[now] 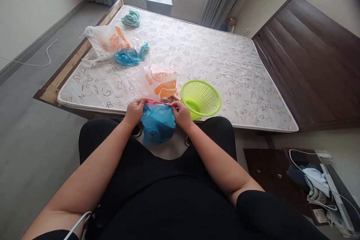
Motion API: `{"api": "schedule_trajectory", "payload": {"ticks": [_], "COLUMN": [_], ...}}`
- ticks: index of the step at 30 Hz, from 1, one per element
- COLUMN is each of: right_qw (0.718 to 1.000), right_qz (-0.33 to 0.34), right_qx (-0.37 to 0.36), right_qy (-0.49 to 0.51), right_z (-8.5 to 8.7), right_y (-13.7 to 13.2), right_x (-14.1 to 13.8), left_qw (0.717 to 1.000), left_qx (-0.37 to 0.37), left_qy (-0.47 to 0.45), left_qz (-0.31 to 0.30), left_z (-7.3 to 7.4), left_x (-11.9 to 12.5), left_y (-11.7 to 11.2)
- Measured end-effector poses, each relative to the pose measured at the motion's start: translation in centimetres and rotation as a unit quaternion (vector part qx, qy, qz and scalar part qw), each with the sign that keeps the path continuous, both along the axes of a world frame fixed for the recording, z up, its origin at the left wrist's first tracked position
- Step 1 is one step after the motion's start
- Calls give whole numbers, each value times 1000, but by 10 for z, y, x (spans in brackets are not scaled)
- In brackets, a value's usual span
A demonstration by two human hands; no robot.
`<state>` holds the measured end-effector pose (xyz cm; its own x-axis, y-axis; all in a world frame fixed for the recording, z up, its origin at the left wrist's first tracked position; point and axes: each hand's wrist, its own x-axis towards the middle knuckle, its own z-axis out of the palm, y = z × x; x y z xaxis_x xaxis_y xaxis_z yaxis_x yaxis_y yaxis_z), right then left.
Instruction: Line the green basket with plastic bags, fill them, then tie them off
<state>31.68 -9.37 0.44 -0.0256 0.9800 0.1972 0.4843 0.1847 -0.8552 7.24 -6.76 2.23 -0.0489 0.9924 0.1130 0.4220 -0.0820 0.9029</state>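
Observation:
My left hand [135, 111] and my right hand [181, 115] both pinch the red-edged top of a blue plastic bag [157, 124], stretching that edge taut. The bag hangs in front of the mattress edge over my lap. Just beyond my right hand, a lime-green plastic basket [200, 99] lies tilted on the mattress [222, 56]. A white plastic bag with orange print [161, 81] lies just beyond my hands. Farther back are a similar white bag [107, 41], a crumpled blue plastic bag [128, 57] and a coiled teal cloth [131, 18].
The bare mattress has a wooden bed frame [67, 65] along its left side. A dark wooden panel [306, 60] stands along the right side. A dark nightstand [159, 3] is at the far end. Folded clothes [312, 180] and cables lie at lower right.

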Motion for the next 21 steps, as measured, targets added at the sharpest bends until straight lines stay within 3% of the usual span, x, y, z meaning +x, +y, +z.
{"api": "schedule_trajectory", "payload": {"ticks": [4, 8, 10, 12, 16, 19, 21], "right_qw": [1000, 989, 983, 986, 988, 981, 974], "right_qz": [-9, 146, 184, 159, 50, -58, -95], "right_qx": [-9, 1, -9, -21, -43, -32, -21], "right_qy": [-16, -21, -2, 42, 139, 182, 204], "right_z": [0, -2, -2, -1, 5, 17, 28], "right_y": [2, 3, 1, -1, 0, 4, 3], "right_x": [6, 3, -2, -6, -6, -2, -1], "left_qw": [987, 925, 915, 924, 955, 981, 965], "left_qx": [-19, 9, 25, 12, -79, -158, -211], "left_qy": [-144, -315, -318, -290, -224, -116, -43], "left_qz": [72, 211, 247, 249, 178, -6, -153], "left_z": [-5, -7, -9, -11, -16, -16, -18], "left_x": [-3, -14, -21, -27, -29, -24, -16], "left_y": [7, 19, 24, 27, 26, 21, 15]}}
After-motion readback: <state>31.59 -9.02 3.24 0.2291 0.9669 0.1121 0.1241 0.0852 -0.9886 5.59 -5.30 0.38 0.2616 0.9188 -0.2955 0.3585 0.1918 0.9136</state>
